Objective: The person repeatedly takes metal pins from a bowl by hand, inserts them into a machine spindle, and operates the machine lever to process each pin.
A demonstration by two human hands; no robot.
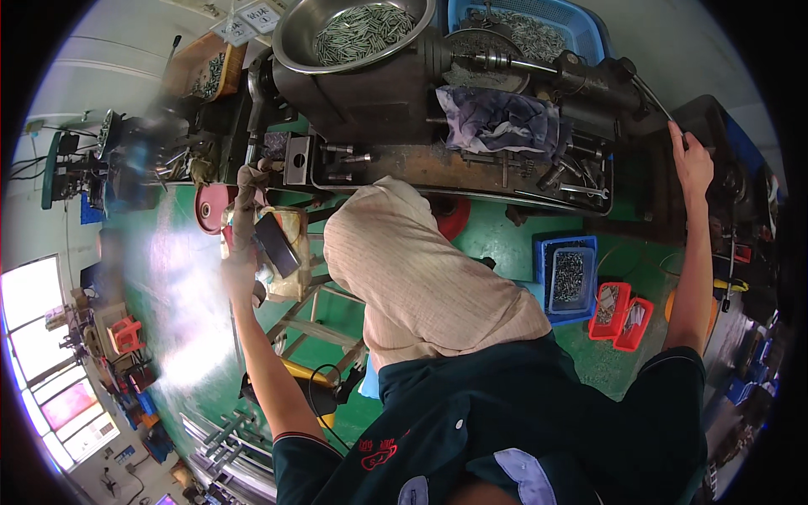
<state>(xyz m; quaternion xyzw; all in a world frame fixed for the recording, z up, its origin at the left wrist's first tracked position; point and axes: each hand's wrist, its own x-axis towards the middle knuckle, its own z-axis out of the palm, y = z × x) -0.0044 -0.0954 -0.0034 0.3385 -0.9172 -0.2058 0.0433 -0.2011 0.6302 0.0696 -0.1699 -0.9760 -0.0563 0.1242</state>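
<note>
My left hand [245,202], seemingly in a grey-beige glove and partly blurred, is at the lower end of a metal lever [255,109] on the left side of a dark bench machine [362,105]. Its fingers look curled round the lever's end. Out to the right, my bare right hand [693,164] grips the end of a slim metal handle [651,94] on the machine's right end, one finger stretched along it. Between the hands, a steel bowl [286,38] of greenish metal pins sits on the machine. A patterned purple-and-white cloth [497,118] drapes over its middle.
A blue basket [599,38] of metal parts stands behind the machine. Wrenches [583,192] and fittings lie in the tray [438,172]. On the green floor are a blue bin [572,318] and red bins [608,311]. A stool frame [324,337] stands beside my leg.
</note>
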